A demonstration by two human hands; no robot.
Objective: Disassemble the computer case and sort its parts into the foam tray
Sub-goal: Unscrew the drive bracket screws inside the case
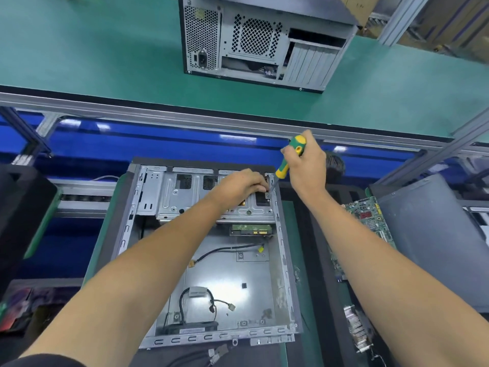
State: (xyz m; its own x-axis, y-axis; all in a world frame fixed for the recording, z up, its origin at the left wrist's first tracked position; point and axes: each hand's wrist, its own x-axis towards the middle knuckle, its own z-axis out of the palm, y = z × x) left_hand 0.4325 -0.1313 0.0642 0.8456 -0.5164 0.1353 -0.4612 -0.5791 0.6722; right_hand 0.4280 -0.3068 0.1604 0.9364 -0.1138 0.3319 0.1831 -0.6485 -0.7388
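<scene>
An open grey computer case [284, 258] lies flat in front of me, its floor bare except for loose cables [211, 303]. A metal drive cage [180, 192] spans its far end, with a hard drive [250, 230] under it. My right hand [308, 165] grips a green and yellow screwdriver [289, 157], whose tip points down at a small tab at the cage's far right corner. My left hand [242, 185] rests on the cage beside that tip, fingers curled at the tab. What the fingers hold is hidden.
A black foam tray [317, 234] right of the case holds a green motherboard [367, 215] and a heatsink [356, 327]. A grey side panel [428, 239] leans at the right. A second computer case [264, 41] stands on the green conveyor [105, 54] beyond.
</scene>
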